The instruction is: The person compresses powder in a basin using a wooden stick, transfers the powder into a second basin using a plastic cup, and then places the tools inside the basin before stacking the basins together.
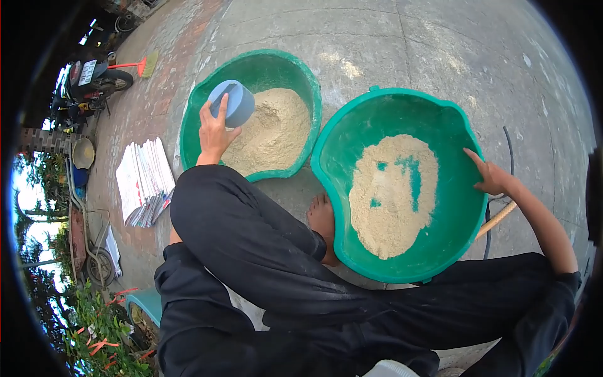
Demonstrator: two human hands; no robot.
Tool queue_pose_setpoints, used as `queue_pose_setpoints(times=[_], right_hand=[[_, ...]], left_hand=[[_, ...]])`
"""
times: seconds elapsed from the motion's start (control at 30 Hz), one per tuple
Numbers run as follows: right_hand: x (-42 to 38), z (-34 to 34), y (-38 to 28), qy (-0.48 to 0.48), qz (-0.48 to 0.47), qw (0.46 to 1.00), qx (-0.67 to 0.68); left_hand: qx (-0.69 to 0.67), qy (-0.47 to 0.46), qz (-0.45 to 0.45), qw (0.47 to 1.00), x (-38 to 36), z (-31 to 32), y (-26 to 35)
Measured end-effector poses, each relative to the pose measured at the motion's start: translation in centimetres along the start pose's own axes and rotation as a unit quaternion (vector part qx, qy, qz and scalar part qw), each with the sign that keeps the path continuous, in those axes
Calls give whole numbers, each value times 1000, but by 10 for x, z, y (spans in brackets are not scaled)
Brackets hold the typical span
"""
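My left hand (217,131) grips a blue-grey round scoop (240,105) above the left green basin (270,61), its fingers and thumb around the scoop's near side. Pale, powdery material (276,129) is heaped in that basin, with a hollow near its middle. My right hand (490,174) rests on the right rim of the larger green basin (455,141), fingers inside and spread. In this basin a flatter layer of the same pale material (392,220) lies with several green patches of the bottom showing through.
My bare foot (321,220) is between the basins. A stack of folded sacks (147,179) lies on the paving at the left. Farther off are a motorbike (94,81), a red-handled broom (147,64) and plants (94,327). A dark hose (510,151) runs right of the larger basin.
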State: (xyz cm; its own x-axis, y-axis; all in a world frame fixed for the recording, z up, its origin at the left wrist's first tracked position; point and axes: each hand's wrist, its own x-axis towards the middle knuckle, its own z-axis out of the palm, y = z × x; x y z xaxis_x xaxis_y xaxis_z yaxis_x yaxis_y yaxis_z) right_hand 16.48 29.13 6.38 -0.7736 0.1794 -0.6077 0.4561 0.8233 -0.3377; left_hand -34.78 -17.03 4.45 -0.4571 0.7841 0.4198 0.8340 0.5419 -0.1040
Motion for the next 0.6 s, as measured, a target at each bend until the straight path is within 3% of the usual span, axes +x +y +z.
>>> queue_pose_setpoints(times=[0.03, 0.07, 0.1, 0.17, 0.2, 0.23, 0.3, 0.4, 0.53, 0.6], right_hand=[[0, -2, -5, -17, 24, 1000, 0], [-1, -4, -7, -34, 48, 998, -1], [-2, -3, -5, -35, 49, 998, -2], [-1, 0, 0, -12, 16, 1000, -2], [-1, 1, -2, -12, 19, 1000, 2], [-1, 0, -4, -18, 25, 999, 10], [-4, -5, -6, -23, 31, 999, 10], [-3, 4, -6, -9, 37, 999, 9], [-11, -10, -38, 42, 118, 988, -93], [-11, -12, -34, 158, 66, 973, -155]], left_hand=[[-13, 7, -17, 1000, -1, 4, 3], [4, -22, 68, 997, -2, 7, 0], [3, -22, 68, 997, -2, 8, 2], [-13, -3, 25, 1000, 0, 10, 6], [-2, 43, -43, 998, 2, 16, 10], [-6, 40, -40, 998, 3, 16, 9], [-12, -55, 86, 995, 3, 13, 3], [-33, 29, -77, 996, 4, 14, 13], [-58, -7, -13, 998, 9, -2, 11], [-140, 22, -39, 989, 24, -11, 16]])
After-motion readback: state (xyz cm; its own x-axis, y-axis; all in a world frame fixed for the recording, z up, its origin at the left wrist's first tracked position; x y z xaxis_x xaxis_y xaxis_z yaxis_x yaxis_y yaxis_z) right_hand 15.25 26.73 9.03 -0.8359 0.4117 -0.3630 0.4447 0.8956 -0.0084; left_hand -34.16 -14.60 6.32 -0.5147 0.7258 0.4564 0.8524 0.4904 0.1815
